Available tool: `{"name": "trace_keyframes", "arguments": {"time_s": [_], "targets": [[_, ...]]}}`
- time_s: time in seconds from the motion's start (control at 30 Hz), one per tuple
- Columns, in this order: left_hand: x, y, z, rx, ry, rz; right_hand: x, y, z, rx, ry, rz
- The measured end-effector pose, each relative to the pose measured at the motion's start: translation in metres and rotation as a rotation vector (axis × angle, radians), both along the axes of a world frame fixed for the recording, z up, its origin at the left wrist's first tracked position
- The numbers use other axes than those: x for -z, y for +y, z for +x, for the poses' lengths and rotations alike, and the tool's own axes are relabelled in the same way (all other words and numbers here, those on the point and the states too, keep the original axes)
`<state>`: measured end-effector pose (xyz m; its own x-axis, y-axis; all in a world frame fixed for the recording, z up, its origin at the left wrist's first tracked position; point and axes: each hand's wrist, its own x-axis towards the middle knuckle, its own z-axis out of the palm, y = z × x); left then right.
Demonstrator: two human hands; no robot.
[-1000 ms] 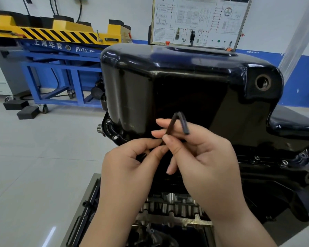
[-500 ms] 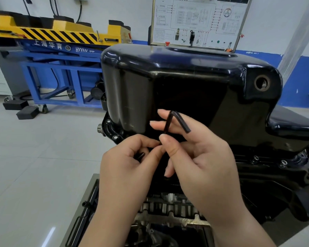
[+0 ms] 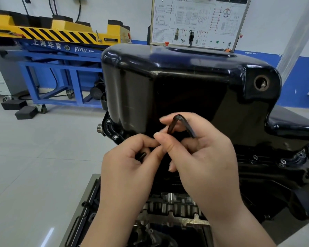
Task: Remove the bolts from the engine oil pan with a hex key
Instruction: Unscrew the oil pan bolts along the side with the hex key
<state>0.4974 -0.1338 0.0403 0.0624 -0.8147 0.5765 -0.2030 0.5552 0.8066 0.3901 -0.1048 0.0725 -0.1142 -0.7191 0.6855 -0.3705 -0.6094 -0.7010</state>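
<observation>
The glossy black engine oil pan (image 3: 185, 82) sits upside-down on the engine, filling the middle of the view. My right hand (image 3: 203, 157) pinches a black L-shaped hex key (image 3: 181, 122) between thumb and fingers in front of the pan's near wall. The key's long shaft runs down behind my fingers; its tip is hidden. My left hand (image 3: 127, 168) is beside it, with curled fingers holding a small black bolt (image 3: 141, 155) against the palm. More bolts (image 3: 282, 162) sit in the pan flange at the right.
The engine block and its metal stand (image 3: 169, 207) lie below my hands. A blue and yellow lift frame (image 3: 61, 50) stands at the back left, with black blocks (image 3: 25, 112) on the tiled floor. A wiring training board (image 3: 196, 22) stands behind the pan.
Both hands shifted slightly. The hex key's bend turned a little in my right fingers, and the black bolt shows more in my left hand.
</observation>
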Motion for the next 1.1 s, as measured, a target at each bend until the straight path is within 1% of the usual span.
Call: {"name": "trace_keyframes", "arguments": {"time_s": [0.07,0.13,0.33,0.5,0.6,0.7,0.83,1.1], "targets": [[-0.0001,-0.0004,0.0023,0.017,-0.001,0.005,-0.0006,0.0019,-0.0002,-0.069,0.025,0.003],[-0.0003,-0.0006,0.0042,0.044,0.012,0.015,-0.0011,0.0018,-0.0011,-0.088,0.051,-0.002],[-0.0009,-0.0002,0.0024,0.045,-0.002,0.005,-0.0027,-0.0017,0.0004,-0.015,-0.032,0.009],[-0.0004,0.0001,0.001,0.049,0.009,0.012,-0.0008,-0.0021,-0.0017,0.014,-0.007,-0.007],[-0.0011,-0.0012,0.0025,0.046,0.006,0.005,-0.0014,0.0011,-0.0029,-0.047,0.047,-0.001],[-0.0007,-0.0016,0.0036,0.053,0.029,0.017,-0.0006,0.0001,-0.0037,-0.095,0.051,0.027],[0.0003,-0.0015,0.0028,0.062,0.032,0.023,-0.0005,-0.0032,-0.0032,-0.081,-0.016,0.051],[-0.0003,-0.0013,0.0035,0.035,0.029,0.012,0.0014,-0.0075,0.0002,-0.015,0.008,0.006]]}}
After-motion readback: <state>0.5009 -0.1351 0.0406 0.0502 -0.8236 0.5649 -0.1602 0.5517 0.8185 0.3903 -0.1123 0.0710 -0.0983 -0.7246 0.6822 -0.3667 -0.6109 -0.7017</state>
